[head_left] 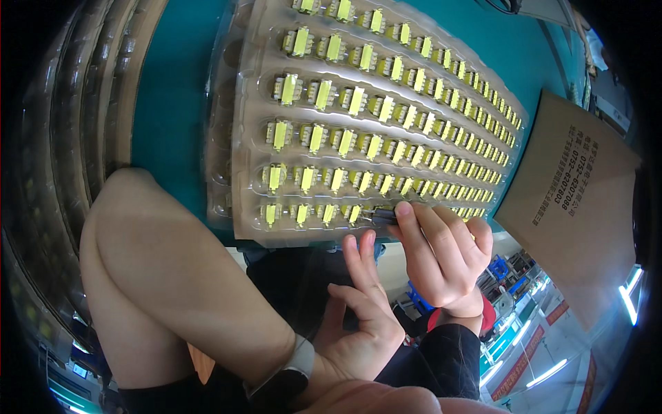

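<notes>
Nearest the cam, L forearm (207, 290) w/ watch (281, 388) is bent so L hand (365, 334) sits just below the tray's (243, 165) near edge, its fingers (354, 257) part-curled & apparently empty, prob. to stay clear of the parts. R hand (445, 259) pinches a small dark piece (381, 217) btwn thumb & fingers at the nearest row, prob. for fine control. Beyond, yellow-topped components (322, 94) sit in separate pockets, likely to avoid knocks, over the green surface (172, 83), w/ cardboard (586, 248) off right.

Black print (572, 200) with digits (562, 172) marks the brown cardboard (600, 238); a red banner (518, 363) bears lettering.
</notes>
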A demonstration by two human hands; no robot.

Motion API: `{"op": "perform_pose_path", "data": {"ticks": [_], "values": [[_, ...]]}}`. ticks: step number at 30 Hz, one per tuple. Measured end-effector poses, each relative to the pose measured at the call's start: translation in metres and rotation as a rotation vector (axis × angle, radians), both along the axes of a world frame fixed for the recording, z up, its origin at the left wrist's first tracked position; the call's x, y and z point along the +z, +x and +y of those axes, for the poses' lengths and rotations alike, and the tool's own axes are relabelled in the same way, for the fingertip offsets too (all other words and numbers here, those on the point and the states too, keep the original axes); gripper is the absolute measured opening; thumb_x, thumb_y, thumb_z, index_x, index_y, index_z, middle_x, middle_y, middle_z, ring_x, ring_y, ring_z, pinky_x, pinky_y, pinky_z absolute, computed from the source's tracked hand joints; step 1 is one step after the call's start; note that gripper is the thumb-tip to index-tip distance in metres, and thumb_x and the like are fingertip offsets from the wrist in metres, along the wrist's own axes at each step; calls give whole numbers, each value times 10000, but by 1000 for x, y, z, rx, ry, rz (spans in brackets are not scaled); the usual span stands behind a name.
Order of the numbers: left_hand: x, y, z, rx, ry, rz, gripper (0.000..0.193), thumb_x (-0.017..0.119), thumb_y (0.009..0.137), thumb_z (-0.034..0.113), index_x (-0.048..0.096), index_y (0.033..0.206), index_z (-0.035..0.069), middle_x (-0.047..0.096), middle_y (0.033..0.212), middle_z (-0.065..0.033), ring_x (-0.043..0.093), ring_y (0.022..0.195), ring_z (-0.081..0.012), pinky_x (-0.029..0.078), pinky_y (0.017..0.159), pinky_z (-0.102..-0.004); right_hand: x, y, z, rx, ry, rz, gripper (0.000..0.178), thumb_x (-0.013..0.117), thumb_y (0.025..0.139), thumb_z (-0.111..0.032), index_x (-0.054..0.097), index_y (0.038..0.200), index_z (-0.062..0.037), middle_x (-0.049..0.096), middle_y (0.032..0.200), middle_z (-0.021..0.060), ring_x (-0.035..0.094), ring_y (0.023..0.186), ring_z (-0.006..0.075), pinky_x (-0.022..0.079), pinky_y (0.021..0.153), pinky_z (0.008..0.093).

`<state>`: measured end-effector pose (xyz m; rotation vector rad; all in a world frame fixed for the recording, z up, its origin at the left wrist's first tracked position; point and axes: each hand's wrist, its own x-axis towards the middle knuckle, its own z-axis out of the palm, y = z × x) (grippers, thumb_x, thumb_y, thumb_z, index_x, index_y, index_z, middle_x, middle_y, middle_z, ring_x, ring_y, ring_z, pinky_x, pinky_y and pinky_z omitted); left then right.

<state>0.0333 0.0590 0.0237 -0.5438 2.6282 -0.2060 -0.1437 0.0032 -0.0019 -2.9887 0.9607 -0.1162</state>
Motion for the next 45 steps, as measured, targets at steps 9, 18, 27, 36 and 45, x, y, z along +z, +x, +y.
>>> {"op": "perform_pose_path", "data": {"ticks": [9,18,27,36,45], "values": [[-1,-2,3,6,6,-5,263,643,889,-74,765,1121,-77,761,1235,-220,781,1050,-379,612,644,-324,0,1,-1,-4,-11,-18,309,810,789,-96,776,1061,46,716,920,84,709,796,178,364,657,286],[0,-2,2,-5,16,-13,276,662,888,-84,752,1149,-88,756,1238,-235,781,1047,-384,619,664,-335,-1,0,-2,-10,1,-25,328,815,789,-125,774,1068,44,718,916,82,710,792,179,368,655,286],[-1,-1,2,-7,24,-2,264,677,900,-64,741,1154,-93,758,1229,-238,781,1042,-385,625,669,-328,-1,0,-1,-4,8,-21,325,805,790,-120,774,1069,44,718,916,83,707,786,180,372,657,285],[0,-2,2,17,21,-1,252,684,905,-47,740,1146,-99,761,1222,-235,782,1040,-384,625,671,-331,1,-1,2,-24,-3,4,304,815,820,-130,778,1074,32,729,929,83,707,789,177,381,662,285],[-2,-4,5,19,-6,-3,241,673,912,-42,743,1136,-97,762,1219,-231,782,1042,-379,625,673,-331,1,1,2,-19,0,-4,313,822,821,-138,779,1082,29,736,919,82,716,799,179,378,665,284]]}}
